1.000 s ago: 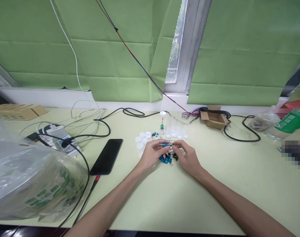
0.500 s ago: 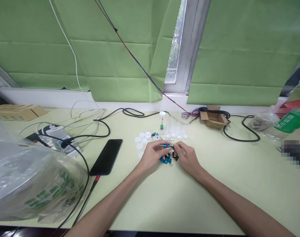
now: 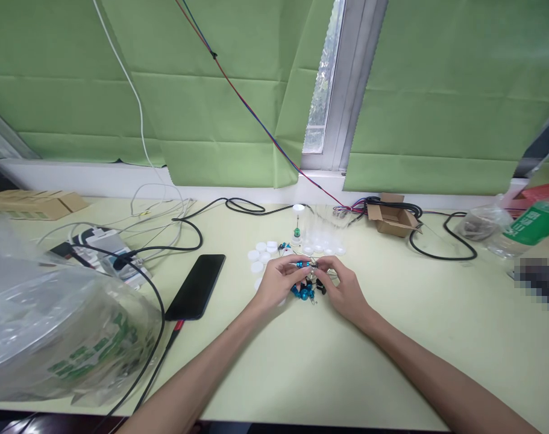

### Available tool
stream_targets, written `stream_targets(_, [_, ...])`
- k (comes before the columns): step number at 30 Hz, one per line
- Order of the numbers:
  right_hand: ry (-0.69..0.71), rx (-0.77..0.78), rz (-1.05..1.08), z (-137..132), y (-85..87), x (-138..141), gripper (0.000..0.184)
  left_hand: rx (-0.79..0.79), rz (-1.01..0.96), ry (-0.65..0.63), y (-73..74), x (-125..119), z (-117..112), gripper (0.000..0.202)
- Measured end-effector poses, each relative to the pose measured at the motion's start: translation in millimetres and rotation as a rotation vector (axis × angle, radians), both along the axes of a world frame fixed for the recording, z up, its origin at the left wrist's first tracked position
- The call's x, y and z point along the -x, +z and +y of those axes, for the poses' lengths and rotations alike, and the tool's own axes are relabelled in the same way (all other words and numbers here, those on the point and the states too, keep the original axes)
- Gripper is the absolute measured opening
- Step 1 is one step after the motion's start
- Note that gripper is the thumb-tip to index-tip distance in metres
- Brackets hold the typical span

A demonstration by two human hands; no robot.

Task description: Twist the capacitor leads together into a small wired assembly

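My left hand (image 3: 278, 282) pinches a small blue piece (image 3: 302, 264) with a thin metal pin at its left side and a dark end at its right. The fingertips of my right hand (image 3: 345, 286) are closed on that dark end. Below the fingers lies a pile of small blue and black parts (image 3: 305, 294), partly covered by the hands. Behind them stands a clear little bottle (image 3: 298, 240) with a white top and a green part inside. Several white round caps (image 3: 257, 255) lie left of it, and clear bottles (image 3: 322, 241) are grouped to its right.
A black phone (image 3: 196, 286) lies left of my hands, beside a large clear plastic bag (image 3: 97, 337). Black cables (image 3: 184, 247) run across the back left. Toward the back right are an open cardboard box (image 3: 392, 223) and a plastic bottle with a green label (image 3: 527, 224).
My right fingertips have shifted slightly left at the piece's dark end. The piece has turned a little; both hands otherwise stay in place.
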State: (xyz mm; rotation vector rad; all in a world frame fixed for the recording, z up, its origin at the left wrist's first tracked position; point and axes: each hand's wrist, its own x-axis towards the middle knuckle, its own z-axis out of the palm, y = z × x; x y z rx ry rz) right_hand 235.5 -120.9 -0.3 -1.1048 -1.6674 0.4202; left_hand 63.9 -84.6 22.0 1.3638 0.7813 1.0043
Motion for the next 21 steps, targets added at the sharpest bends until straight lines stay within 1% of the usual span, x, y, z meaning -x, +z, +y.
stream_targets(4, [0.009, 0.034, 0.007, -0.2, 1.6, 0.0, 0.011, -0.005, 0.021, -0.015, 2.3, -0.5, -2.2, 0.030])
stream_targets(12, [0.034, 0.120, 0.014, -1.5, 4.5, 0.2, 0.026, -0.043, 0.084, -0.027, 5.8, 0.3, -3.9, 0.028])
stream_targets(19, [-0.002, 0.115, -0.015, -0.9, 2.1, -0.4, 0.036, -0.057, 0.100, -0.034, 3.2, 0.4, -3.4, 0.029])
stream_targets(21, [-0.015, 0.101, -0.024, -1.1, 2.1, -0.2, 0.036, -0.051, 0.097, -0.029, 2.9, 0.2, -3.0, 0.030])
